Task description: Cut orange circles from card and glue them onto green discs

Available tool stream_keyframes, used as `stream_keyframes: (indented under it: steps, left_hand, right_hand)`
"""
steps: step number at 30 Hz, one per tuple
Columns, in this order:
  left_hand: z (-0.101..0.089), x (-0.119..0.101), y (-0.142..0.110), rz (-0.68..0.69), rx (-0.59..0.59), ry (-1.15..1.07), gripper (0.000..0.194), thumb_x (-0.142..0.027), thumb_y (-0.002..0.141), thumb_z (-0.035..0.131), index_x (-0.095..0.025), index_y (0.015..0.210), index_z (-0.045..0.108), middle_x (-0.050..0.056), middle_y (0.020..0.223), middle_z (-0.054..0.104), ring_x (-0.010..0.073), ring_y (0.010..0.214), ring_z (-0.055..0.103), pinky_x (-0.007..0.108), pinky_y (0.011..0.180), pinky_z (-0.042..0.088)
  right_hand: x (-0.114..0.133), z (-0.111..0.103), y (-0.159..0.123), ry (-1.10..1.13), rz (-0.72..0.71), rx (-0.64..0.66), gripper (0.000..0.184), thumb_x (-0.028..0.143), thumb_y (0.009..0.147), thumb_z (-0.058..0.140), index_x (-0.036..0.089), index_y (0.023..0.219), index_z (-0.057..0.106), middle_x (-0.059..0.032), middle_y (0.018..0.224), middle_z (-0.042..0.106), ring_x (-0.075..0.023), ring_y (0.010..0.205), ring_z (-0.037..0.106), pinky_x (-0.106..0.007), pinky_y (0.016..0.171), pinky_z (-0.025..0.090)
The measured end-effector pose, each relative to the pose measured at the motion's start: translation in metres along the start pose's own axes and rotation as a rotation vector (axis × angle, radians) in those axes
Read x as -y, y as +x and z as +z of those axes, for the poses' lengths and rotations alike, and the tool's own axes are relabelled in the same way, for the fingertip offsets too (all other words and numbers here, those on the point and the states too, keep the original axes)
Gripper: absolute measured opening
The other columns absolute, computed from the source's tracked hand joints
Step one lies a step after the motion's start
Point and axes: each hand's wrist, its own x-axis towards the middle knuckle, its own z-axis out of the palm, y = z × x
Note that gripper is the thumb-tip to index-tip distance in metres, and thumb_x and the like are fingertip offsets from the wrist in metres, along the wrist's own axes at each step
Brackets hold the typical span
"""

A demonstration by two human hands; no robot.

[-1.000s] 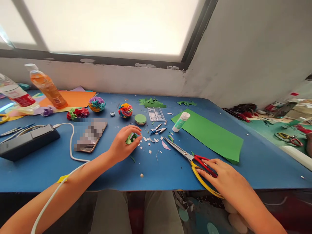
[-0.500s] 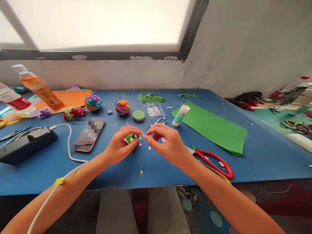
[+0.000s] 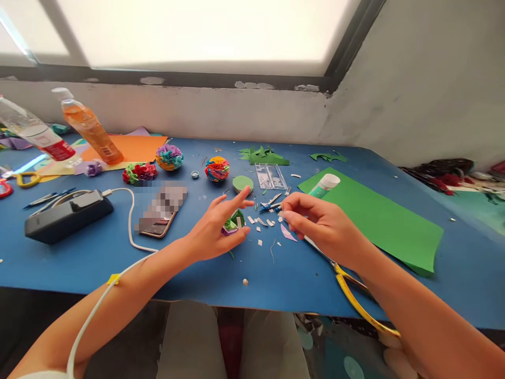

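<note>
My left hand (image 3: 216, 225) is open, its fingers spread over a green and purple folded-paper piece (image 3: 235, 221) that lies partly hidden beneath them. A pale strip shows on that piece. My right hand (image 3: 321, 221) is closed in a pinch, with a small white piece (image 3: 281, 213) at its fingertips, above the scraps. Under my right wrist lie large scissors (image 3: 351, 295) with yellow and red handles, partly covered. White paper bits (image 3: 260, 242) and a purple scrap (image 3: 288, 232) are scattered between the hands. Blue-handled tools (image 3: 270, 206) lie just behind them.
Behind are a stack of green discs (image 3: 242, 184), a glue stick (image 3: 326, 184), a green sheet (image 3: 394, 226) and colourful paper balls (image 3: 216, 169). To the left lie a phone (image 3: 163, 210) and a dark power strip (image 3: 69, 216). A white cable (image 3: 132, 221) crosses my left forearm.
My right hand left the scissors, came to my left hand, then drew away to the right, pinching a small white piece. My left fingers have spread. The view has shifted.
</note>
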Motion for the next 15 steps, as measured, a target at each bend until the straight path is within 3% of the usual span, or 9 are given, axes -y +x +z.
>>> stream_keyframes:
  steps: [3, 5, 9, 15]
  left_hand:
    - [-0.001, 0.007, 0.004, -0.097, -0.007, 0.134, 0.056, -0.025, 0.086, 0.051, -0.02, 0.139, 0.036, 0.011, 0.135, 0.054, 0.0233, 0.125, 0.048, 0.045, 0.111, 0.027]
    - [-0.001, 0.009, 0.006, -0.153, -0.006, 0.196, 0.047, -0.026, 0.086, 0.051, -0.017, 0.132, 0.046, 0.013, 0.135, 0.053, 0.0255, 0.125, 0.048, 0.044, 0.108, 0.032]
    - [-0.001, 0.012, 0.009, -0.204, -0.004, 0.232, 0.043, -0.027, 0.086, 0.051, -0.016, 0.128, 0.05, 0.013, 0.133, 0.054, 0.0264, 0.123, 0.049, 0.044, 0.105, 0.037]
    - [-0.006, 0.011, 0.011, -0.216, 0.002, 0.266, 0.04, -0.026, 0.086, 0.051, -0.016, 0.125, 0.052, 0.014, 0.133, 0.054, 0.0271, 0.123, 0.05, 0.045, 0.105, 0.037]
  right_hand:
    - [-0.017, -0.02, 0.006, -0.235, 0.214, 0.141, 0.027, 0.047, 0.075, 0.052, 0.02, 0.072, 0.055, 0.0032, 0.056, 0.046, -0.0106, 0.049, 0.04, -0.022, 0.044, 0.033]
    - [-0.031, -0.029, 0.011, -0.381, 0.282, 0.273, 0.027, 0.046, 0.073, 0.054, 0.019, 0.069, 0.06, 0.0012, 0.057, 0.051, -0.0118, 0.05, 0.043, -0.023, 0.046, 0.035]
    - [-0.051, -0.034, 0.018, -0.526, 0.244, 0.36, 0.027, 0.043, 0.073, 0.053, 0.019, 0.067, 0.065, -0.0018, 0.06, 0.056, -0.015, 0.056, 0.049, -0.025, 0.05, 0.038]
    - [-0.056, -0.027, 0.026, -0.59, 0.219, 0.416, 0.029, 0.043, 0.073, 0.05, 0.02, 0.065, 0.066, -0.0026, 0.063, 0.061, -0.0179, 0.06, 0.055, -0.027, 0.053, 0.041]
